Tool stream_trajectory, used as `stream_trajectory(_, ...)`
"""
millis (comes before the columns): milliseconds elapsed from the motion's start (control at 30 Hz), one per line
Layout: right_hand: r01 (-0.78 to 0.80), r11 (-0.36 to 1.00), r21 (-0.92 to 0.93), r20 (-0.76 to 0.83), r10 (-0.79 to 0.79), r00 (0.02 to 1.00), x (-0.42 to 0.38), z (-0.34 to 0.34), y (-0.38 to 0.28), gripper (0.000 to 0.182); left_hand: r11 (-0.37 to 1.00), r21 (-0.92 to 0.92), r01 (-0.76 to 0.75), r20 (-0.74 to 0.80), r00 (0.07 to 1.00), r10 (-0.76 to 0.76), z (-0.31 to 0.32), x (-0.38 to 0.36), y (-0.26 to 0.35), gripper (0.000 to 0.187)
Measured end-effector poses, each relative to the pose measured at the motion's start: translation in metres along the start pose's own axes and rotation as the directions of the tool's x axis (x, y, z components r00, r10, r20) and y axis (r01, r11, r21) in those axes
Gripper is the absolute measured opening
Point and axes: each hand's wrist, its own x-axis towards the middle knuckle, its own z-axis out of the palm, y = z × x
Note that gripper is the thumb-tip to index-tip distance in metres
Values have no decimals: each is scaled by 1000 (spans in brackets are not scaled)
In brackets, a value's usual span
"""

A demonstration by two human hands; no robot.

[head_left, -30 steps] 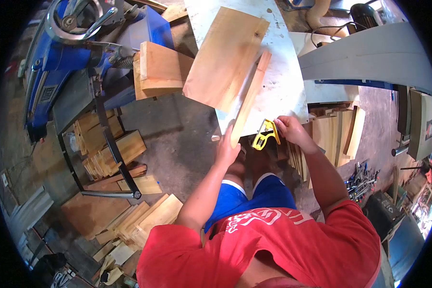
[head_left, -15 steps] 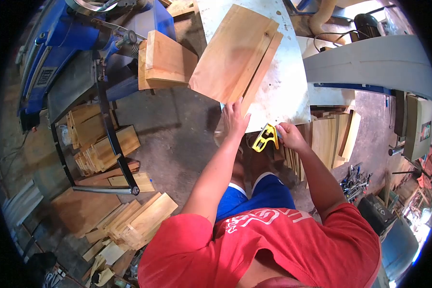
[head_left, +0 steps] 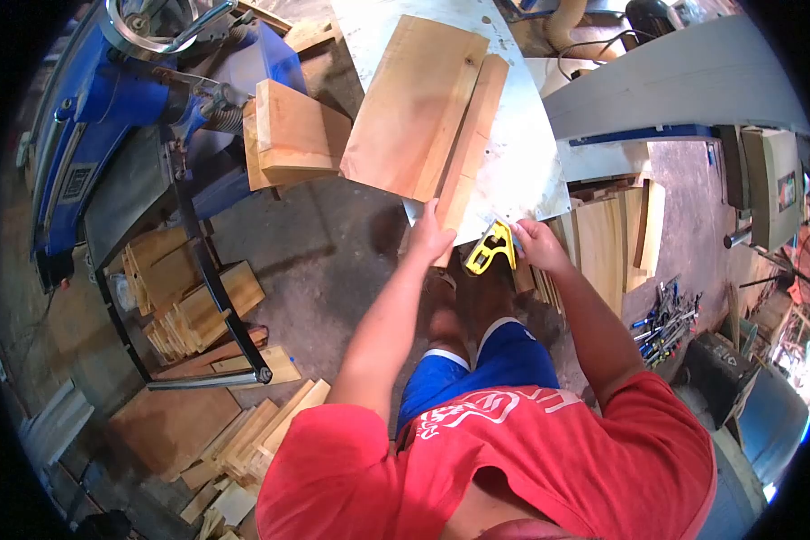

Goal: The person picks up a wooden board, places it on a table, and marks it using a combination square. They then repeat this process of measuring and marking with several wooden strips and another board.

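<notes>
My left hand point(head_left: 430, 237) is closed round the near end of a narrow wooden board point(head_left: 475, 135), its thumb on top. The board lies lengthwise on the white tabletop point(head_left: 524, 171), its near end sticking out past the edge. Just left of it is a wide wooden panel point(head_left: 409, 108), with a thin dark gap between them at the far part. In my right hand point(head_left: 542, 245) is a combination square with a yellow head point(head_left: 488, 250), held near the table's front edge. The fingers partly hide its blade.
A blue machine point(head_left: 117, 117) with a handwheel and a black frame stands at left. Wooden blocks point(head_left: 297, 126) sit beside the table. Board stacks lie on the floor at left point(head_left: 198, 306) and lean at right point(head_left: 598, 243). Clamps point(head_left: 666, 319) lie farther right.
The narrow board has shifted toward me and slightly away from the wide panel. My left hand now wraps its near end. The square stays in my right hand; the whole view has shifted a little.
</notes>
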Motion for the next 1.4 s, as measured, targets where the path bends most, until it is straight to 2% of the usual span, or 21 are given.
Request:
stream_trajectory(33,-1,1000,3,-8,1,1000,-2,-2,-8,32,950,-311,-43,102,992,78,-16,-3,10,70)
stream_trajectory(67,-23,1000,21,-8,23,1000,-4,-4,-16,32,780,-606,157,330,942,66,-29,-15,21,75)
stream_trajectory(167,-29,998,54,19,28,999,-8,-2,-36,33,731,-640,237,375,927,27,-48,-53,26,74)
stream_trajectory(200,-63,997,-42,48,65,997,-8,0,-41,32,704,-641,306,437,900,6,-57,-63,30,67)
stream_trajectory(267,-138,971,-194,68,153,986,-10,8,-59,33,679,-672,295,419,908,21,-52,-82,24,67)
stream_trajectory(300,-144,971,-192,70,160,985,-10,12,-58,33,654,-703,280,400,916,38,-48,-90,20,67)
stream_trajectory(333,-159,966,-204,85,179,980,-11,16,-57,32,668,-710,223,348,936,57,-43,-95,17,73)
stream_trajectory(367,-173,961,-216,100,198,975,-12,19,-54,32,666,-709,230,353,934,53,-41,-101,11,73)
stream_trajectory(467,-107,980,-168,147,132,980,-11,28,-20,31,642,-737,211,325,944,64,-47,-113,12,79)
stream_trajectory(500,-59,988,-139,163,82,983,-12,32,-17,32,668,-732,130,290,948,134,-46,-113,6,79)
stream_trajectory(533,-77,993,-93,169,91,981,-13,36,-15,33,689,-723,45,255,945,206,-44,-113,1,79)
stream_trajectory(567,-81,992,-92,171,96,981,-13,40,-13,33,688,-724,50,258,945,203,-41,-117,-4,79)
stream_trajectory(633,-53,996,-74,181,66,981,-11,48,-13,33,842,-537,55,288,950,122,-47,-127,4,77)
stream_trajectory(667,-30,994,-104,198,50,979,-8,50,-10,33,842,-536,60,289,950,117,-46,-130,-1,77)
stream_trajectory(733,-26,993,-118,205,50,977,-6,53,-11,33,847,-530,-32,222,959,176,-44,-130,-7,78)
stream_trajectory(867,-37,986,-164,204,71,976,-5,58,-9,33,899,-433,-58,206,965,161,-50,-133,-6,80)
stream_trajectory(933,-28,984,-178,198,63,978,-9,59,-19,33,924,-382,3,239,966,96,-51,-133,-6,82)
stream_trajectory(1233,-49,981,-189,194,86,977,-5,63,-17,33,927,-368,-64,192,971,143,-53,-131,-10,81)
stream_trajectory(1400,-50,981,-188,203,88,975,-5,64,-15,34,935,-355,-7,231,968,95,-58,-132,-4,80)
